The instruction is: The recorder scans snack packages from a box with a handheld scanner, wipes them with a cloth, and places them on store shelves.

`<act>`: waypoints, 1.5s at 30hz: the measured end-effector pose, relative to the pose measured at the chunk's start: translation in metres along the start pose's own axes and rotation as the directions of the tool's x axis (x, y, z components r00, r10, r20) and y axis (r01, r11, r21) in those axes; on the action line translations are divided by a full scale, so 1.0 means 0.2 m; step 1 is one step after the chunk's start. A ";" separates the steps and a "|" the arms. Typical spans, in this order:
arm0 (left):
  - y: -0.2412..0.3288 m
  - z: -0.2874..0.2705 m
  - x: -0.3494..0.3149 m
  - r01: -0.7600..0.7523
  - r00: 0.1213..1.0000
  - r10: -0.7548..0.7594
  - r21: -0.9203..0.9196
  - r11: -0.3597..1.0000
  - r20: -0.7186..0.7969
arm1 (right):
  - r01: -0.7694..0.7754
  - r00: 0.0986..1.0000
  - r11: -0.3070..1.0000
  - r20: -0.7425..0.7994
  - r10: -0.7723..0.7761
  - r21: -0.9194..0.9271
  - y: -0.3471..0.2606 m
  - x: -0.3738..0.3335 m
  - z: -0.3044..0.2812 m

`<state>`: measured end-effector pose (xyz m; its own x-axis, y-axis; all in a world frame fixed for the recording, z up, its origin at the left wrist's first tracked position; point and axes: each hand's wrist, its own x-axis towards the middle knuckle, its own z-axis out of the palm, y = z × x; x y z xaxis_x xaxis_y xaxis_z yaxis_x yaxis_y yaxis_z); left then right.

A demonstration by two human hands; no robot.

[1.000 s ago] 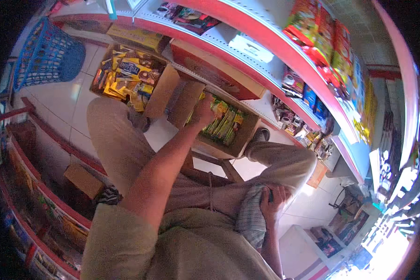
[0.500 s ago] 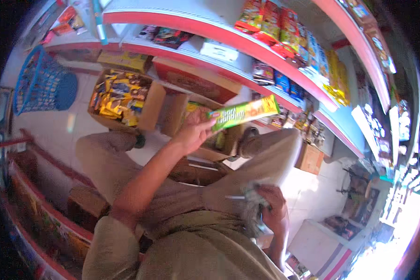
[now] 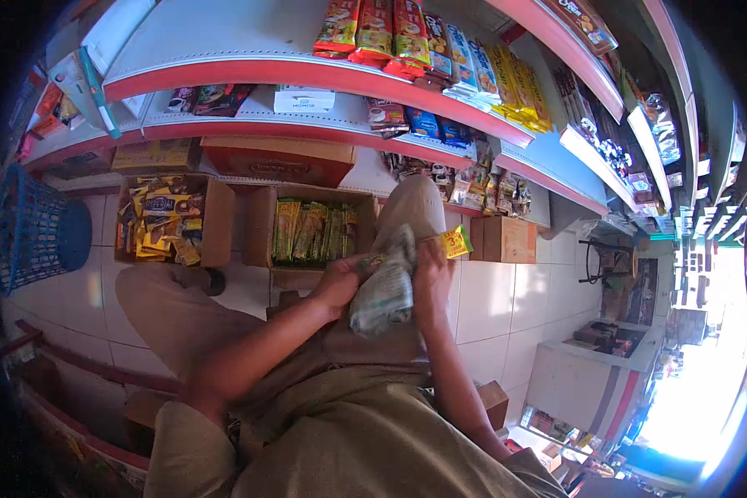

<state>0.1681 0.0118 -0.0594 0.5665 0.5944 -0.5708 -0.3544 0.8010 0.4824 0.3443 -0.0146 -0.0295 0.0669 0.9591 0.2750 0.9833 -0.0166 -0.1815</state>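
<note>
A: How do the fingers of the left hand (image 3: 338, 285) stand?

B: Bent and drawn together, clamped on the green end of a slim, flat packet of shiny green-and-yellow film (image 3: 456, 242). The very fingertips are hidden.

A: And the right hand (image 3: 431, 278)?

B: Its fingers are curled closed on a crumpled, pale grey fabric cloth (image 3: 383, 290). How firmly they press the packet as well, I cannot tell.

A: Where does the packet lie, then?

B: Crosswise between the two hands, its middle covered by the cloth, its yellow end sticking out past the right fingers. It is in front of a bent leg in beige trousers (image 3: 411, 207).

A: What is near?

B: Beyond the left hand, an open brown cardboard box (image 3: 259, 224) holding a row of similar slim, green-and-yellow packets (image 3: 314, 228).
</note>
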 end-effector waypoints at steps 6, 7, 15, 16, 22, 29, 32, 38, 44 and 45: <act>0.00 0.02 -0.02 -0.072 0.997 0.072 0.050 0.996 0.016 | -0.120 0.986 0.975 -0.135 0.096 -0.187 0.61 0.07 0.00; 0.01 0.02 -0.02 -0.087 0.996 0.085 0.070 0.994 0.038 | -0.144 0.983 0.974 -0.134 0.121 -0.177 0.75 0.09 -0.02; 0.15 -0.01 -0.04 -0.839 0.513 0.623 0.497 0.220 0.591 | -0.082 0.996 0.222 0.072 0.052 0.972 0.99 -0.02 -0.55; 0.15 0.00 -0.04 -0.864 0.438 0.623 0.496 0.091 0.648 | -0.148 0.922 -0.120 0.181 0.343 0.982 0.92 -0.07 -0.67; 0.11 0.01 -0.04 -0.890 0.349 0.527 0.451 -0.073 0.775 | -0.352 0.904 0.726 0.014 0.427 0.591 0.16 -0.12 -0.53; 0.08 -0.10 0.02 -0.779 0.461 0.443 0.590 -0.213 0.769 | -0.057 0.984 0.998 0.167 0.061 -0.032 -0.17 -0.11 -0.25; 0.07 -0.08 0.03 -0.824 0.423 0.418 0.533 -0.190 0.804 | -0.078 0.996 0.993 0.030 0.080 -0.084 0.15 0.00 -0.19; 0.18 -0.02 -0.02 -0.847 0.303 0.538 0.480 -0.226 0.787 | -0.565 0.822 0.822 0.131 0.554 0.066 0.82 0.08 -0.15; 0.33 -0.06 -0.03 -0.811 0.577 0.616 0.286 0.510 0.537 | -0.409 0.865 0.653 0.043 0.500 0.638 0.68 -0.19 -0.48; 0.37 -0.09 -0.03 -0.819 0.569 0.623 0.303 0.487 0.536 | -0.418 0.866 0.692 0.029 0.499 0.589 0.59 -0.24 -0.53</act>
<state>0.1251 0.0692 -0.0318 0.5007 0.7994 0.3320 -0.4110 -0.1179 0.9040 0.4745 -0.0927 0.0369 0.5438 0.8306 0.1202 0.5524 -0.2464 -0.7963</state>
